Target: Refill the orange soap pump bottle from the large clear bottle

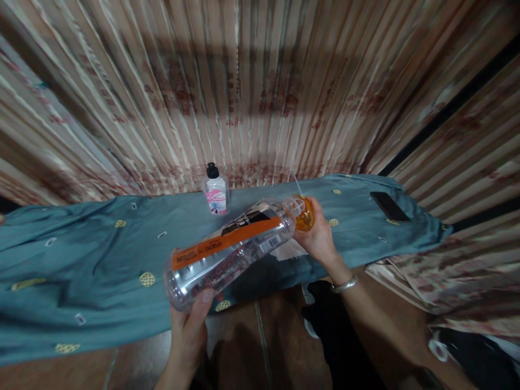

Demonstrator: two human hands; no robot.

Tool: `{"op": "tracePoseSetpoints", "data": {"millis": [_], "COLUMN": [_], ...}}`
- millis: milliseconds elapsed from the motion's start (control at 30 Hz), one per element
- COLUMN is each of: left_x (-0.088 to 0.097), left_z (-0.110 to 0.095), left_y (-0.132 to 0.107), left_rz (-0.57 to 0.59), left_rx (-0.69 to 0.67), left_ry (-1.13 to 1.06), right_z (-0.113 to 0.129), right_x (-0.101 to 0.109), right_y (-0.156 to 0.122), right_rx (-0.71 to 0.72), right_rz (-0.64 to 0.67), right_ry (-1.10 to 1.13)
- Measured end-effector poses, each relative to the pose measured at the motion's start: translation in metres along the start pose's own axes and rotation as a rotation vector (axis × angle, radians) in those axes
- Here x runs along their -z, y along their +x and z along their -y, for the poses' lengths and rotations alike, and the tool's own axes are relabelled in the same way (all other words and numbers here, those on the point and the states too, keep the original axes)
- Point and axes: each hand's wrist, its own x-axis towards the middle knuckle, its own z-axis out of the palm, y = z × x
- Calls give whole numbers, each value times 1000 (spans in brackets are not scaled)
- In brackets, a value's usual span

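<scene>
My left hand (190, 319) grips the base of a large clear plastic bottle (227, 252) with an orange label stripe. The bottle lies tilted almost flat, its neck pointing right and slightly up. My right hand (319, 238) is closed round a small container of amber liquid (304, 214), held against the big bottle's mouth. A thin white stick or straw (298, 186) rises just above that container. A silver bangle sits on my right wrist. Both hands hover over the near edge of a teal cloth (81, 260).
A small clear bottle with a black cap and pink label (215, 190) stands upright at the back of the cloth. A dark phone (389, 206) lies at the cloth's far right. Striped curtains (252, 92) hang behind. Brown floor lies below, patterned fabric heaped at right.
</scene>
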Motion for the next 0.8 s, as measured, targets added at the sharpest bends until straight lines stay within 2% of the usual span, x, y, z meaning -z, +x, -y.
{"op": "tracePoseSetpoints", "data": {"millis": [133,333,467,633,700,800], "left_x": [-4,-5,-1,4,6,10], "left_z": [-3,-6,-6,-5,-3,3], "left_y": [-2,-3,1,6,7,11], "left_rz": [-26,43,33,89,49,81], "left_rx": [6,-28,-22,-49,-60,-75], "left_ry": [-41,-9,-17,-31,-36,-34], "right_z": [2,0,0,0,-1,-2], "right_x": [0,0,-3,-5,-5,-5], "right_y": [0,-1,-1,-2,-2,-2], "right_rx": [13,8,34,53,52,57], "right_rz": [0,2,-2,-10,-13,-15], "right_ry": [10,11,1,8,18,23]}}
